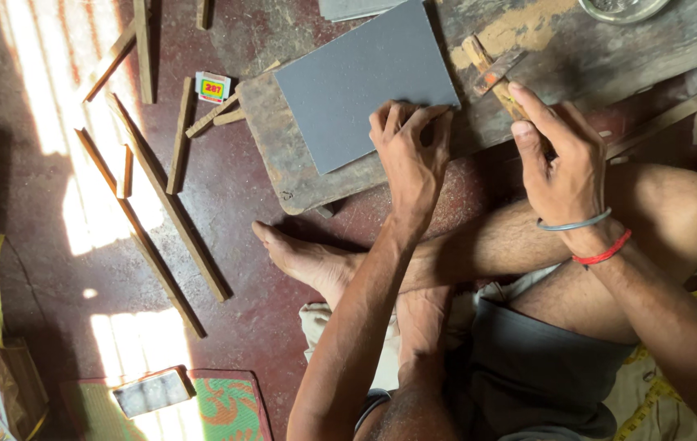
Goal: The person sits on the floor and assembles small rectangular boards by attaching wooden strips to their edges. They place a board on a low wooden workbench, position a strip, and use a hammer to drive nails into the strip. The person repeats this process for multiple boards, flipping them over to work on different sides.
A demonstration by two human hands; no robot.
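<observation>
The left hand (411, 151) presses curled fingertips on a grey rectangular sandpaper sheet (357, 77) lying on a worn wooden board (283, 155). The right hand (562, 159) is clamped around a small wooden stick (502, 86).

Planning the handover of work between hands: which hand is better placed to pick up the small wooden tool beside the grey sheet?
Probably the right hand: its fingers already touch the wooden tool, while the left hand presses on the grey sheet.

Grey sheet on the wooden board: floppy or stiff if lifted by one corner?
Probably flexible: the grey sheet looks thin and lies flat on the wooden board. Likely light, apt to slide; the left hand presses its near edge. Its matte surface suggests some grip.
</observation>
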